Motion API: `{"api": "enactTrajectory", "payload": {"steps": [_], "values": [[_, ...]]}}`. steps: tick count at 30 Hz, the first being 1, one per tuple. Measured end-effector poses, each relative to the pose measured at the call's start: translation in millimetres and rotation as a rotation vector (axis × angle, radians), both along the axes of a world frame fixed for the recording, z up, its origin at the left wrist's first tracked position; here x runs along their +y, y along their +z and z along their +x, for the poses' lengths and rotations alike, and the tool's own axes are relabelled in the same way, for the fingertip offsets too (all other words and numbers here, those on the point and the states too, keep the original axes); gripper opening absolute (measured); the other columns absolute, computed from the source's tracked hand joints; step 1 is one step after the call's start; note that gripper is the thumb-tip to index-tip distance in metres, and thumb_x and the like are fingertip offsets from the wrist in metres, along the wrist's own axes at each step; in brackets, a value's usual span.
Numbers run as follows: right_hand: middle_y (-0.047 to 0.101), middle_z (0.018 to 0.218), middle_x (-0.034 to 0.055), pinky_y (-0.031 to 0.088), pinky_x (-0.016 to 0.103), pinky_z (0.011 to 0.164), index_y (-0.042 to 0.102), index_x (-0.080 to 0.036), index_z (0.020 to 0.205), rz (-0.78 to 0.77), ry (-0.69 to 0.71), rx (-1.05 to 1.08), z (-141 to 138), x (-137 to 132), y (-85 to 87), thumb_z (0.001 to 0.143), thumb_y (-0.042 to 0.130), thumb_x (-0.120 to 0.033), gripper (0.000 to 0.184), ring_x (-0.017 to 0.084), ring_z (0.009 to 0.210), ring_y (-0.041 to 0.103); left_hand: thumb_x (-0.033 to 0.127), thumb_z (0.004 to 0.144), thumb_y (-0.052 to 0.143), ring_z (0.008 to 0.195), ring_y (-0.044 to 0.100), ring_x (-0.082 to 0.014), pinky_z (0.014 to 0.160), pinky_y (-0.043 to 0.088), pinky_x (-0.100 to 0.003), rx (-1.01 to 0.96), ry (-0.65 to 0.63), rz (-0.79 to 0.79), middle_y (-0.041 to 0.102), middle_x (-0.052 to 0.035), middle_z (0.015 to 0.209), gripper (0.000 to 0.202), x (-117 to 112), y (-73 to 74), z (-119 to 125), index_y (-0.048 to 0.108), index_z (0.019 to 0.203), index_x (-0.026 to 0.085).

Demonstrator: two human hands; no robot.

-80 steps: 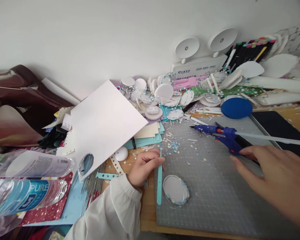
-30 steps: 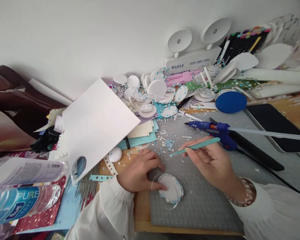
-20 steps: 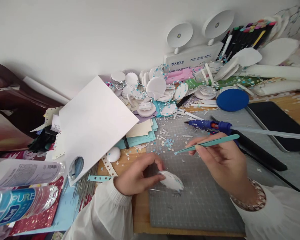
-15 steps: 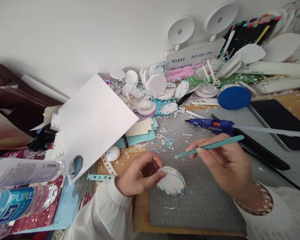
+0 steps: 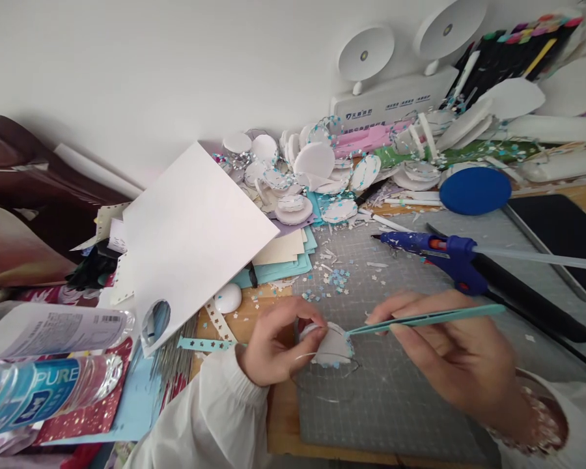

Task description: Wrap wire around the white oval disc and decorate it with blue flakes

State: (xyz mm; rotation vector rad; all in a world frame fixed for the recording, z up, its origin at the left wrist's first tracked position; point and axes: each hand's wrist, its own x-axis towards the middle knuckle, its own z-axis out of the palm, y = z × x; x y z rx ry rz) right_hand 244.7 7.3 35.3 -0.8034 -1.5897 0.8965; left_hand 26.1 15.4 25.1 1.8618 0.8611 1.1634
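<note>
My left hand [image 5: 278,342] pinches a small white foam disc [image 5: 333,345] rimmed with blue and silver flecks, tilted up off the grey cutting mat [image 5: 410,391]. A thin wire loop hangs under the disc. My right hand [image 5: 454,361] grips teal tweezers [image 5: 420,319], whose tip touches the disc's upper edge. Both sleeves are white, and a beaded bracelet sits on my right wrist.
A blue glue gun [image 5: 439,251] lies on the mat behind my hands, with tiny star confetti [image 5: 336,280] scattered near it. A white card sheet [image 5: 190,234] leans at the left. Foam discs [image 5: 317,163] pile at the back. A blue round pad [image 5: 474,190], a dark tablet [image 5: 561,234] and water bottles [image 5: 39,391] lie around.
My left hand lifted the disc off the mat and tilted it. My right hand, with the tweezers, came down and brought the tip to the disc's edge.
</note>
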Motion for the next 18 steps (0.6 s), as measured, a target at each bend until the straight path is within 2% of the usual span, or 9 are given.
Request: {"api": "enactTrajectory", "payload": {"steps": [10, 18], "values": [[0.069, 0.088, -0.0017, 0.056, 0.020, 0.080, 0.056, -0.023, 0.099, 0.027, 0.058, -0.048, 1.0, -0.9, -2.6, 0.083, 0.055, 0.001, 0.028, 0.010, 0.085, 0.069, 0.007, 0.082, 0.064, 0.067, 0.062, -0.0126, 0.064, 0.050, -0.022, 0.005, -0.013, -0.005, 0.068, -0.0051, 0.073, 0.009, -4.1, -3.5, 1.2, 0.064, 0.086, 0.015], [0.069, 0.088, -0.0012, 0.055, 0.020, 0.082, 0.057, -0.022, 0.096, 0.035, -0.005, -0.092, 0.5, 1.4, -3.6, 0.084, 0.057, -0.001, 0.024, 0.010, 0.085, 0.069, 0.014, 0.084, 0.064, 0.065, 0.061, -0.0128, 0.061, 0.051, -0.023, 0.016, 0.018, -0.044, 0.068, -0.0053, 0.073, 0.002, -3.7, -1.2, 2.5, 0.064, 0.085, 0.015]]}}
